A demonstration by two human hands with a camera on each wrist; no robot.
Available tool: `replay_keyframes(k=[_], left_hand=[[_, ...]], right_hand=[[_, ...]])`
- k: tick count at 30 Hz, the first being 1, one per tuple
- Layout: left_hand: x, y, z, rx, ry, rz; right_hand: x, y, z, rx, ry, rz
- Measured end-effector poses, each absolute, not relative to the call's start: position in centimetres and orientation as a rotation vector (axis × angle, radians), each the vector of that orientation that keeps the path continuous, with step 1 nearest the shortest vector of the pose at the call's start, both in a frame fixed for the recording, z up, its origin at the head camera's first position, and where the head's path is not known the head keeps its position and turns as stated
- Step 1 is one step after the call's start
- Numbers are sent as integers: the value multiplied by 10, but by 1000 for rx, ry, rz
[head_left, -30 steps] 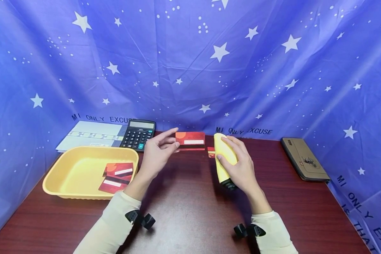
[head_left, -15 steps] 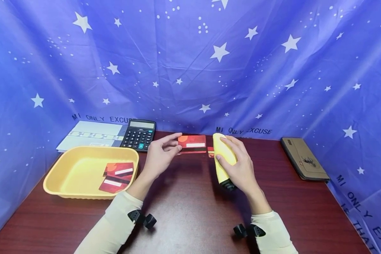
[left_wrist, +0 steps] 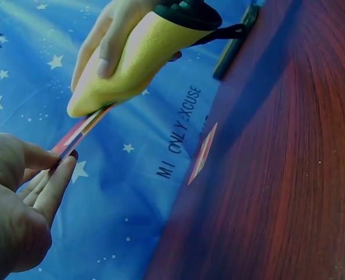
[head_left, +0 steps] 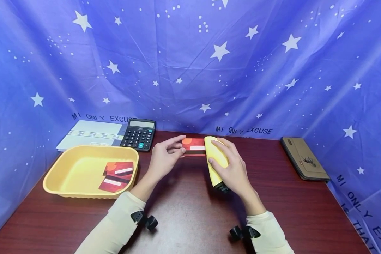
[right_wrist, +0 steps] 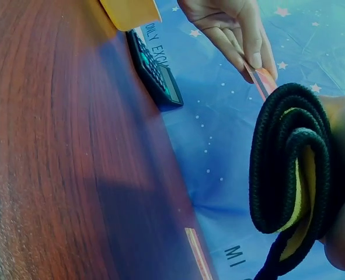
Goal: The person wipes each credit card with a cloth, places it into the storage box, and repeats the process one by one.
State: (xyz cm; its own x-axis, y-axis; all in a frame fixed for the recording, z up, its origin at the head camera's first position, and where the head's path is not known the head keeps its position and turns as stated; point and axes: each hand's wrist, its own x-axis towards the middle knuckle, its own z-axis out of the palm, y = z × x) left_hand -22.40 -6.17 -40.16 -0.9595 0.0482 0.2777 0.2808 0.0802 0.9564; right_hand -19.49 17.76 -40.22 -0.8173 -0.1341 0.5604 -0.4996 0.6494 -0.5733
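My left hand pinches a red bank card by its left end, held up above the table. My right hand grips a folded yellow cloth with black edging, its layers showing in the right wrist view. The cloth's upper part covers the card's right end. In the left wrist view, the card's far end meets the cloth's lower tip. Another card lies flat on the table below; in the head view the cloth and right hand hide it.
At the left stands a yellow plastic basin with red cards inside. Behind it are a black calculator and a white box-like item. A brown zip wallet lies at the right, with a starry blue curtain behind.
My left hand has brought the card right and slightly nearer. My right hand has shifted left, so the cloth now overlaps the card's end and hides the card on the table.
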Motion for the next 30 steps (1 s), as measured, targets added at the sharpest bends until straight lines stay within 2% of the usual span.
replay_keyframes(k=[16,30], left_hand=[[-217,-51,-403,-407,-2012,-2357],[-216,-47,-406,-502,-1958,-2440]], right_hand=[[-187,168,-401,539,-2407,1041],[-180,155,-400,595,-2391,1054]])
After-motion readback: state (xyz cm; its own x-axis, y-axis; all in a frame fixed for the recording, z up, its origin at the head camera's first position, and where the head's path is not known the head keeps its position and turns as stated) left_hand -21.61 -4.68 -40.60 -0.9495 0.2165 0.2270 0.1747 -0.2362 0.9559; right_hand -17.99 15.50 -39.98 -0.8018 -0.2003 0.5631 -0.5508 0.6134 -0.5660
